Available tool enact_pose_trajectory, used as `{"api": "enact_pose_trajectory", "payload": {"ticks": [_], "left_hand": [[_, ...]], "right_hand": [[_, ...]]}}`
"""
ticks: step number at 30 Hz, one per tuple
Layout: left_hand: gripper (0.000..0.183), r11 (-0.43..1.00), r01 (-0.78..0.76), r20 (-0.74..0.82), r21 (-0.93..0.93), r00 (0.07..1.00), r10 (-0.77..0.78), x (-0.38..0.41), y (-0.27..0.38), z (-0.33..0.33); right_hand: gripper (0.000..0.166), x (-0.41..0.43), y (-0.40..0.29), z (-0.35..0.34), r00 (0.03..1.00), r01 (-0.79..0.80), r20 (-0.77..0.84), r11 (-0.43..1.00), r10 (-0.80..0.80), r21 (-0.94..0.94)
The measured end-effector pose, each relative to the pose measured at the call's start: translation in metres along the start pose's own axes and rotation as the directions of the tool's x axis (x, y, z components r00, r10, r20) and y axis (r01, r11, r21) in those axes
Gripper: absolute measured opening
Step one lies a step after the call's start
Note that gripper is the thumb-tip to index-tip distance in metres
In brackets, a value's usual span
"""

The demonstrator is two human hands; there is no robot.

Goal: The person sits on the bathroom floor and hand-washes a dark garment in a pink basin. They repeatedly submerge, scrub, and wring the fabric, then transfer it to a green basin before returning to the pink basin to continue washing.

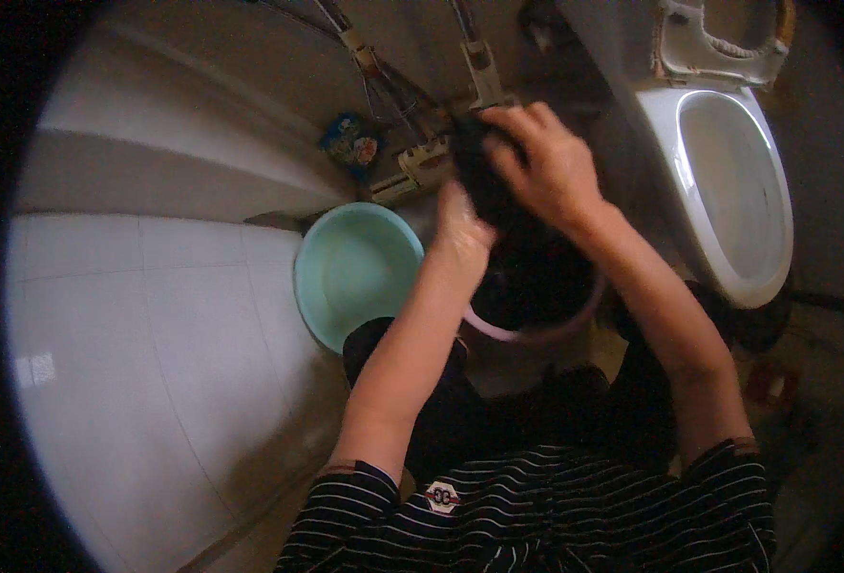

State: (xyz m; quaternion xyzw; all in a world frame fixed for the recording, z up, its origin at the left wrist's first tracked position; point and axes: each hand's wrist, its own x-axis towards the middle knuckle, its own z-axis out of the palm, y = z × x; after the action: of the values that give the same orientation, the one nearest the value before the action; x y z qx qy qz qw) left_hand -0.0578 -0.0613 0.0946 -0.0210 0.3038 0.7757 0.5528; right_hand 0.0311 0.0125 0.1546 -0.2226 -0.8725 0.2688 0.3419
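Observation:
A dark, wet-looking cloth or garment [490, 172] is gripped between my two hands above a pink-rimmed basin [497, 331]. My left hand [465, 222] holds its lower left side, and my right hand [547, 165] has its fingers curled over its upper right part; both are slightly blurred. More dark material [536, 286] fills the pink basin under my hands. To the left, a light green plastic basin [357, 268] contains what looks like clear liquid, partly covered by my knee and left forearm.
At the right is a white toilet bowl [733, 193], with a worn white seat-like piece [723, 64] beyond it. Mop heads with metal handles [422, 161] lean behind the basins, beside a blue printed packet [352, 143]. White tiles [143, 344] cover the left side.

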Motion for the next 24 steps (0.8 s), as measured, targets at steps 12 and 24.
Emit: {"api": "enact_pose_trajectory", "payload": {"ticks": [12,24], "left_hand": [[0.032,0.985,0.14,0.045,-0.096,0.99,-0.136,-0.015,-0.025,0.033],[0.036,0.983,0.118,0.093,-0.144,0.99,-0.105,-0.032,-0.041,0.018]], "right_hand": [[0.017,0.007,0.05,-0.009,0.993,-0.086,-0.081,0.996,0.083,-0.031],[0.019,-0.005,0.052,-0.013,0.985,-0.17,-0.032,0.985,0.171,0.025]]}}
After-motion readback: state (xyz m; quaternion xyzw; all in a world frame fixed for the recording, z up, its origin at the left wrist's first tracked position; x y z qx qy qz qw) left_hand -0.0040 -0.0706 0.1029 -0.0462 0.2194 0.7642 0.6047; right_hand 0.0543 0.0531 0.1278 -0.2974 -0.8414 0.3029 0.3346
